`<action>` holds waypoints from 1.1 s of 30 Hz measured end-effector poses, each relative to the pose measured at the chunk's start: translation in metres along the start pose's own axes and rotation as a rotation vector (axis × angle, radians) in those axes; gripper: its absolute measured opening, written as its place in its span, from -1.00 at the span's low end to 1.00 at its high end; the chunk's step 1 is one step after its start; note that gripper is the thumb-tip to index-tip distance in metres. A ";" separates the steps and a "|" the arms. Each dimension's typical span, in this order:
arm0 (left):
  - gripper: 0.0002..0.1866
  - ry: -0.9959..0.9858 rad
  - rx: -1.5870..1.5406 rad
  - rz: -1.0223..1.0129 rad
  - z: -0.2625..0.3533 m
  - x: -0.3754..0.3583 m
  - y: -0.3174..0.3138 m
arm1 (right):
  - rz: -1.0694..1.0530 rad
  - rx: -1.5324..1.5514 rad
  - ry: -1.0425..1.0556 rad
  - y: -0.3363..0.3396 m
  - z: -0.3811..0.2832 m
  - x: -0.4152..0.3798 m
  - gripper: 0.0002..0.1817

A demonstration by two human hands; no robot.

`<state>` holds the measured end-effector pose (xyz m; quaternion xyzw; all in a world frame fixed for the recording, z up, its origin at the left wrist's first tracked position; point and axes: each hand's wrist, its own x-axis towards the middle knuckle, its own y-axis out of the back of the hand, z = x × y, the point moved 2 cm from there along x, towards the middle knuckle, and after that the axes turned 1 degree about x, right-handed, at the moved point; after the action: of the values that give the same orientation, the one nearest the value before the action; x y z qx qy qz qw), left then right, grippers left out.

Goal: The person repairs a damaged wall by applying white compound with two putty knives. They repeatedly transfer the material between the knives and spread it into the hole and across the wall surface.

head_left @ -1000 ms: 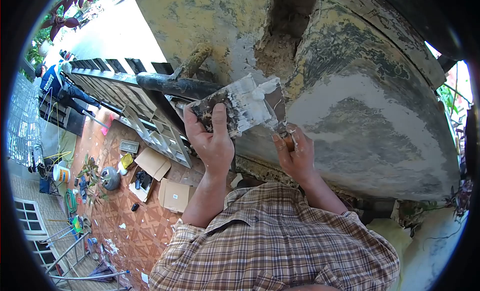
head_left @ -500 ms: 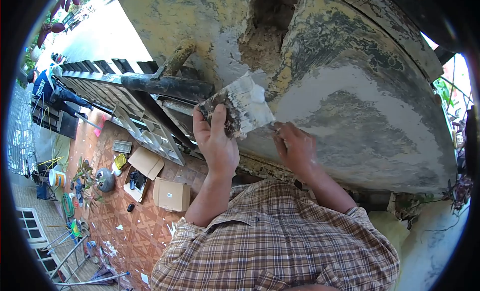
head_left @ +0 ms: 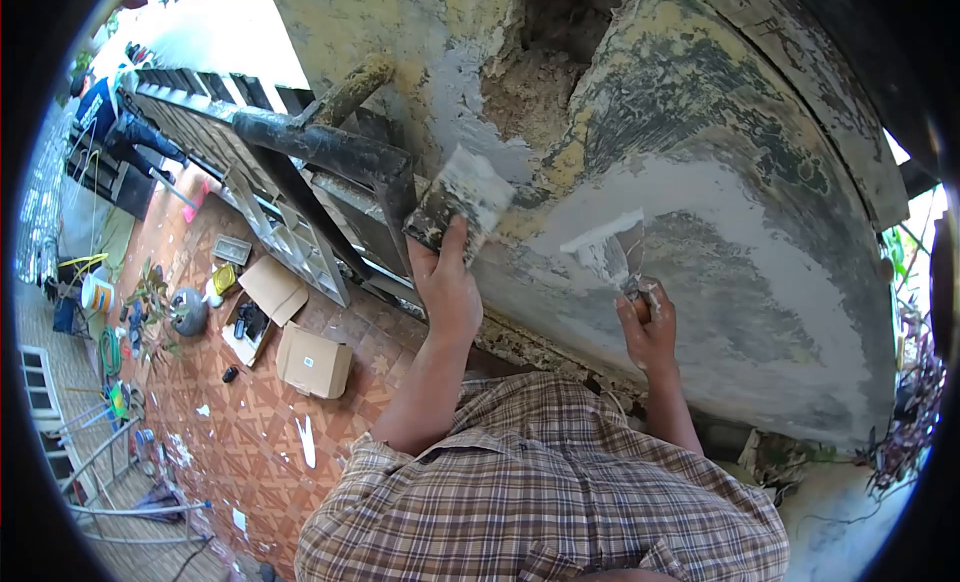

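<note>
My left hand is closed on the lower end of a flat board, dark near my thumb and smeared with white putty further up. In my right hand is a putty knife, gripped by its handle. A strip of white putty runs along the knife's far edge, against or just above the wall; contact cannot be told. That curved wall carries a band of pale filler around a grey, stained middle. Above the board, a hole exposes rough brown material.
A dark metal gate with a bar and ladder-like frame stands left of my hands. Below on the tiled floor lie cardboard boxes, a round pot and a bucket. Another person stands bent over at far left.
My right hand has moved right, away from the board, and the putty knife with its strip of putty now shows over the wall. The board has less putty heaped on it.
</note>
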<state>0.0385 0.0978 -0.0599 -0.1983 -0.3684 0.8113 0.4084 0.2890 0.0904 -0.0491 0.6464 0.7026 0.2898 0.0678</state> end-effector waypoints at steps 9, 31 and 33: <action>-0.77 -1.051 0.870 -0.067 -0.056 0.045 -0.015 | -0.207 0.017 0.022 0.021 0.022 0.002 -0.81; -0.65 -1.122 1.054 -0.052 -0.091 0.027 -0.001 | -0.344 0.028 0.048 0.030 0.052 -0.004 -0.79; -0.71 -1.130 1.055 -0.063 -0.090 0.025 -0.002 | -0.345 0.034 0.051 0.028 0.051 -0.003 -0.79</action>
<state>0.0812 0.1582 -0.1173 0.4772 -0.0912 0.8455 0.2215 0.3376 0.1037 -0.0780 0.5098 0.8092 0.2785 0.0878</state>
